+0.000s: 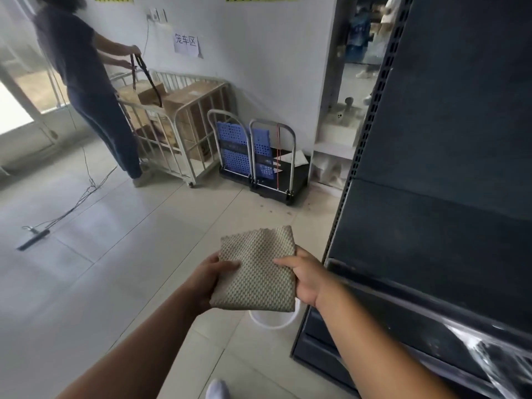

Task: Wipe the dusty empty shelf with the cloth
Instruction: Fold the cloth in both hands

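Cloth (256, 272), one folded square, gripped by two hands, left (207, 279) and right (306, 279), beside one shelf (431, 226).

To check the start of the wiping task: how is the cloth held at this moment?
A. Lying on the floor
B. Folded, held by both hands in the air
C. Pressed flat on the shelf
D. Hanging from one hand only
B: the folded cloth sits between the left hand and right hand, beside the dark shelf, not touching it.

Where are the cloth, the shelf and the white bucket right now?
cloth (256, 269): head view, middle of the folded fabric held by both hands.
shelf (431, 283): head view, dark board of the empty unit.
white bucket (273, 319): head view, rim showing below the cloth.
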### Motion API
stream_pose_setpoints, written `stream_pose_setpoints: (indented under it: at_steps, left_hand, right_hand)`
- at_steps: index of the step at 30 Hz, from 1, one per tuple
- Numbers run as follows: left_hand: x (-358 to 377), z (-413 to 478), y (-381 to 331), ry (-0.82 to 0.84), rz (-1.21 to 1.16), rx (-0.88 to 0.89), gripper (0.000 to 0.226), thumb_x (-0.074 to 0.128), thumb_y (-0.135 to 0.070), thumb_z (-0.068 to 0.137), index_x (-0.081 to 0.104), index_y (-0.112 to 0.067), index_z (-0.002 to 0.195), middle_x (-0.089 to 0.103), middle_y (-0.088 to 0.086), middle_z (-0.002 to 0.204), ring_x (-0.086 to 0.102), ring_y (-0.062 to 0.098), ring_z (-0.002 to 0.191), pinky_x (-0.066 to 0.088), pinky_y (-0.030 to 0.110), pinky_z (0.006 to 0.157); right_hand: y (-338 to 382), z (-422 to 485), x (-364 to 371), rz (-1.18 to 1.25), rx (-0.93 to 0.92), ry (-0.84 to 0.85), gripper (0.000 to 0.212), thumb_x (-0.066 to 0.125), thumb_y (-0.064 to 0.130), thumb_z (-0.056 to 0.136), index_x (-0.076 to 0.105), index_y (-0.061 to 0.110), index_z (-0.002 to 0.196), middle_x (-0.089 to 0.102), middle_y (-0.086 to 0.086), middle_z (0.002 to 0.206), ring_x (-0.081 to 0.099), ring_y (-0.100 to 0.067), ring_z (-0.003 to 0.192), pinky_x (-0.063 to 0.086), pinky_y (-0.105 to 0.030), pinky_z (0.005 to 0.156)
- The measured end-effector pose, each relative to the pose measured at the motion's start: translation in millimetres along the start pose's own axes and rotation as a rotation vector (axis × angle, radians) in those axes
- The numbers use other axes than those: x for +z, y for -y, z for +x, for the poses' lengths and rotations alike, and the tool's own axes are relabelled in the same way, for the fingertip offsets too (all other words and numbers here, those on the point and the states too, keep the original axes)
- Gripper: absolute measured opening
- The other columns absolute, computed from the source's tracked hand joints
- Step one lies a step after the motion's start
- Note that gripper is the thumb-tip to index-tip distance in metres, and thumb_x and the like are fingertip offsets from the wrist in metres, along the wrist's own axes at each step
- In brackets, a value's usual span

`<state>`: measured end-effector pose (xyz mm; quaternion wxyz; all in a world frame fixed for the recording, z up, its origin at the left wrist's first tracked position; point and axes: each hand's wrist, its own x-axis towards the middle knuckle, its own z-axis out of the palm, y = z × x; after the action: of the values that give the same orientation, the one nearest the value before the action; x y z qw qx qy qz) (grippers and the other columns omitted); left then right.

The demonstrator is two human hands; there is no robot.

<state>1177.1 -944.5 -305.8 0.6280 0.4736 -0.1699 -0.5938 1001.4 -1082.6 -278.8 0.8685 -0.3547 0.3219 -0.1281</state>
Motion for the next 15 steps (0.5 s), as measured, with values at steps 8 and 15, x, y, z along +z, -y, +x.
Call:
stream_pose_setpoints:
  at_steps: [8,15]
  left_hand:
    - [-70.7,55.6,-19.4,-0.225,0.157,0.027,0.036,0.069,0.001,0.075,0.060,-0.004,0.110,0.063,0.027,0.113,0.063,0.043,0.097,0.055,0.046,0.072]
    - [-148.0,169.1,-53.3,0.019,0.564,-0.111,0.049,0.066,-0.005,0.065,0.059,-0.027,0.108,0.067,0.008,0.106,0.065,0.026,0.097,0.057,0.046,0.076]
  right_hand:
    - [-29.4,83.9,5.1,-0.321,-0.043,-0.234,0.042,0.053,-0.003,0.087,0.060,0.030,0.113,0.072,-0.008,0.101,0.070,-0.024,0.086,0.057,-0.037,0.066]
    - [-39.2,189.2,16.5,-0.428,-0.210,-0.541,0.045,0.055,0.001,0.088,0.059,0.037,0.114,0.074,0.010,0.092,0.070,-0.007,0.084,0.058,-0.030,0.073]
